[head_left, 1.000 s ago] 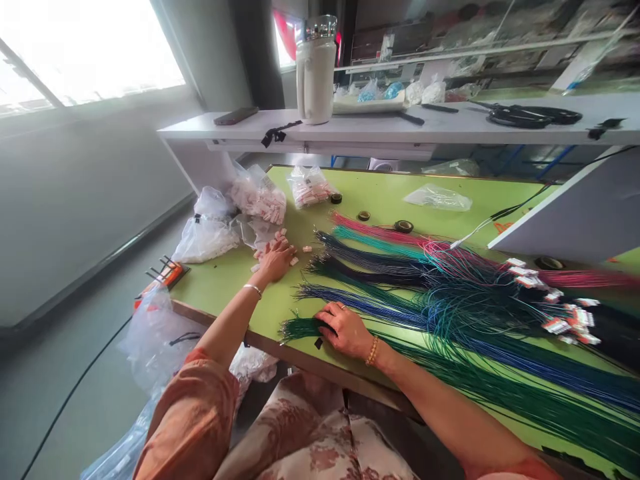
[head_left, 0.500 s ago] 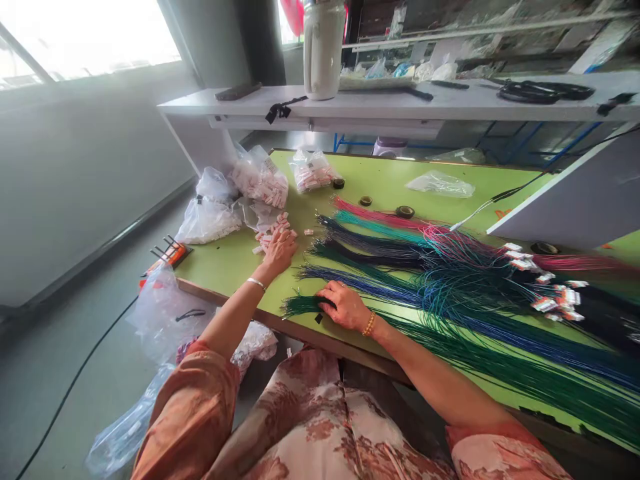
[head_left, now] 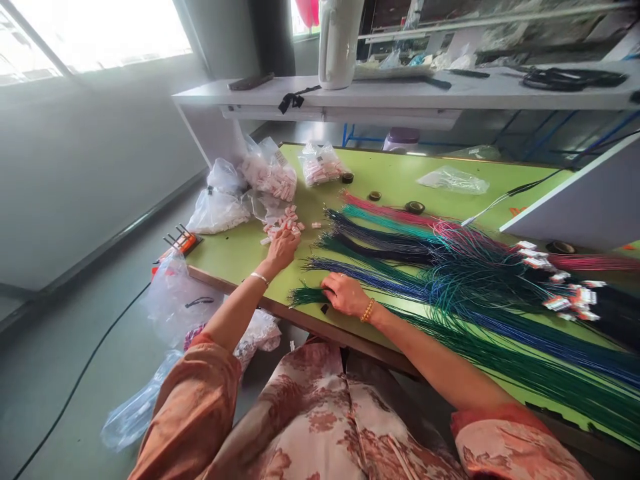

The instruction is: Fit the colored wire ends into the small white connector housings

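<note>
My left hand is at the near edge of a loose pile of small white-and-pink plastic connectors. Its fingers bend down into the pile, and the fingertips are hidden, so a grip on a connector cannot be made out. A single connector lies just right of the pile. My right hand is closed over the bundle of green wires near the table's front edge. The bundle's stripped-looking ends stick out to the left of my fingers. Beyond it run blue wires.
Plastic bags of connectors stand behind the pile. Black, teal and pink wire bundles spread rightward to white connectors. Tape rolls lie behind them. An orange pronged tool sits at the left corner. A shelf spans the back.
The view has shifted slightly, moving the scene to the right. My left hand's fingers look more bent at the pile. My right hand stays on the green wires.
</note>
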{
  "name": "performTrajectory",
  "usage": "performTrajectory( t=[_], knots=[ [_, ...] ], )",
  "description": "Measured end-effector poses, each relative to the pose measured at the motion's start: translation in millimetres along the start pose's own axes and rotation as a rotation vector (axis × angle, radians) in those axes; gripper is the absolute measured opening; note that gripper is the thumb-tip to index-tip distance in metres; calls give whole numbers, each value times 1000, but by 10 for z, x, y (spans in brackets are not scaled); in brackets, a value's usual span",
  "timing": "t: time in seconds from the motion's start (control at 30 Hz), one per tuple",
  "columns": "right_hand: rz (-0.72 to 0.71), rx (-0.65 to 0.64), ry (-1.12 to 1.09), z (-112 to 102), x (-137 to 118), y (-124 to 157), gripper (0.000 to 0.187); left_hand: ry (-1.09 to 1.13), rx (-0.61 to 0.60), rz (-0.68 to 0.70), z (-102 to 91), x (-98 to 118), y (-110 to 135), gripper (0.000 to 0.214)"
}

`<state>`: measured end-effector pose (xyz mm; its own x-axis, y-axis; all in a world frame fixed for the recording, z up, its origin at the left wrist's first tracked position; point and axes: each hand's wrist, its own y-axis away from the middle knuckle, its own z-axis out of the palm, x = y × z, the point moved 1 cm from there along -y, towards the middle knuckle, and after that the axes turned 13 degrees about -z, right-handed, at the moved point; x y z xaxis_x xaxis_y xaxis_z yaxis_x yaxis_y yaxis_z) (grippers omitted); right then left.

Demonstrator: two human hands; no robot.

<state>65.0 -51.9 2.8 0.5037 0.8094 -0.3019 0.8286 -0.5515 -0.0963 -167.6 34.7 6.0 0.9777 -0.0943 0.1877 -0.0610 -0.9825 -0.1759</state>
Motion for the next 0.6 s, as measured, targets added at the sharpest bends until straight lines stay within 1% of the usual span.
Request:
performTrajectory(
  t=[0.07, 0.13, 0.2, 0.27, 0.3, 0.37, 0.43, 0.5, 0.6],
  knots=[
    [-12, -19, 27, 12, 11, -21, 18, 3, 28, 7, -68, -5, 48, 30],
    [-37, -6, 52, 28, 28, -22, 19, 73, 133, -37, -150, -2, 107, 26],
    [-47, 50, 60, 32, 51, -2, 20, 252, 267, -133, -233, 3, 179, 24],
    [-11, 127, 12, 15, 77, 24, 20, 546, 341, -253, -301, 2, 273, 22],
    [20, 160, -44, -1, 87, 32, 20, 724, 344, -325, -327, -2, 330, 24],
    [82, 199, -191, -45, 92, 20, 18, 1069, 288, -455, -369, -7, 467, 30],
    [120, 206, -315, -97, 70, -41, 15, 1318, 228, -501, -408, -1, 625, 37],
    [117, 192, -382, -142, 27, -149, 14, 1451, 168, -562, -435, 12, 788, 42],
    [61, 137, -414, -161, -40, -351, 10, 1595, 58, -682, -430, 49, 1000, 44]
  ],
)
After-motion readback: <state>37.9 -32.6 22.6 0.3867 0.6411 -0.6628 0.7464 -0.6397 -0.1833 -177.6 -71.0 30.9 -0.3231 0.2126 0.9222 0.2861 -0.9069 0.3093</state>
